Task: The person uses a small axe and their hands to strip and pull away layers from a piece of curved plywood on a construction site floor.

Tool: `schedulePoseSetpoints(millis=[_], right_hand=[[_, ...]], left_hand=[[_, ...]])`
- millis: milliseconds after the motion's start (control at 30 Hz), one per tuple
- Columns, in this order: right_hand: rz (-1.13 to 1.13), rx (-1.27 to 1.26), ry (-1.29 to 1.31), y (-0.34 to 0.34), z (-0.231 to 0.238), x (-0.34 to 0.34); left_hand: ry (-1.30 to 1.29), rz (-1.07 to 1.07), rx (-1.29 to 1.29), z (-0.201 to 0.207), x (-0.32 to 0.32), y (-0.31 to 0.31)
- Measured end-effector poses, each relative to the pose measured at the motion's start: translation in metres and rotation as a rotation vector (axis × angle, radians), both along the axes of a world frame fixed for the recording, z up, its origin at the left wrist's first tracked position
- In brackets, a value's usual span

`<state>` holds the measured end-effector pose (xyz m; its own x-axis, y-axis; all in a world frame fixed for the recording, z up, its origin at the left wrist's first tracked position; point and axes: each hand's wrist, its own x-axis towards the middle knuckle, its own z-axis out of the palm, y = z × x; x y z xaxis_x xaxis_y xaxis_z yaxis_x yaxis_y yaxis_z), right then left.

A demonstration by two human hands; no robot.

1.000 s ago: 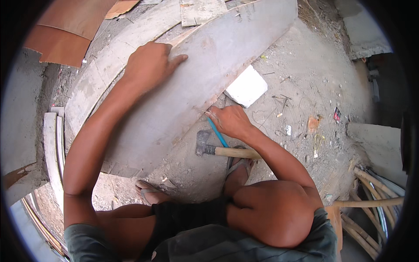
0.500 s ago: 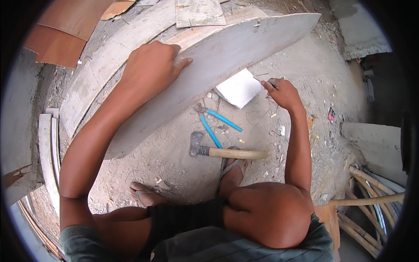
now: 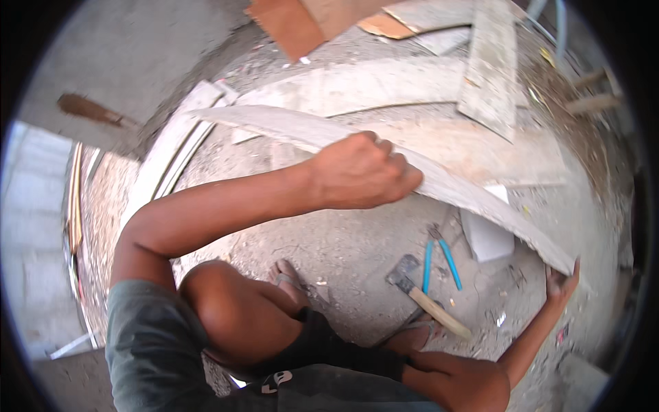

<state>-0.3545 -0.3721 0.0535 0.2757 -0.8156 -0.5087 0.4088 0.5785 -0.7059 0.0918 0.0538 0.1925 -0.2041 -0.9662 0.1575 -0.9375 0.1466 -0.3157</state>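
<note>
A long, thin curved board [image 3: 473, 199], pale with a rough edge, is raised at a slant across the middle. My left hand [image 3: 367, 172] is closed over its upper edge near the middle. At the board's right end, my right hand [image 3: 563, 281] grips the tip, thumb on one side and fingers partly hidden. A white block [image 3: 491, 240] lies on the ground, partly covered by the board. Closer to me are pincers with blue handles [image 3: 451, 264] and a hammer with a wooden handle [image 3: 439, 312], the hammer lying by my right foot.
Another curved board [image 3: 357, 86] lies on the ground beyond, with a short pale plank [image 3: 489, 69] across it. Brown sheet pieces [image 3: 288, 27] are at the far edge. Narrow curved strips [image 3: 180, 154] lie at the left beside a concrete block [image 3: 117, 75]. Small debris litters the dirt.
The board has been lifted and swung round, its right end now nearer me. My right hand has moved from beside the white block to the board's end. The view has turned left.
</note>
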Motion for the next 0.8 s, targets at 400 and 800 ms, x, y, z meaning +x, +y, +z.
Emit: schedulePoseSetpoints(millis=[400,800], right_hand=[[0.333,-0.533,0.102,0.127,0.126,0.223],[1.332,-0.74,-0.494,0.491,0.226,0.575]], left_hand=[[-0.064,0.626,-0.288,-0.066,0.079,0.269],[-0.673,1.967,-0.807,-0.018,0.127,0.597]])
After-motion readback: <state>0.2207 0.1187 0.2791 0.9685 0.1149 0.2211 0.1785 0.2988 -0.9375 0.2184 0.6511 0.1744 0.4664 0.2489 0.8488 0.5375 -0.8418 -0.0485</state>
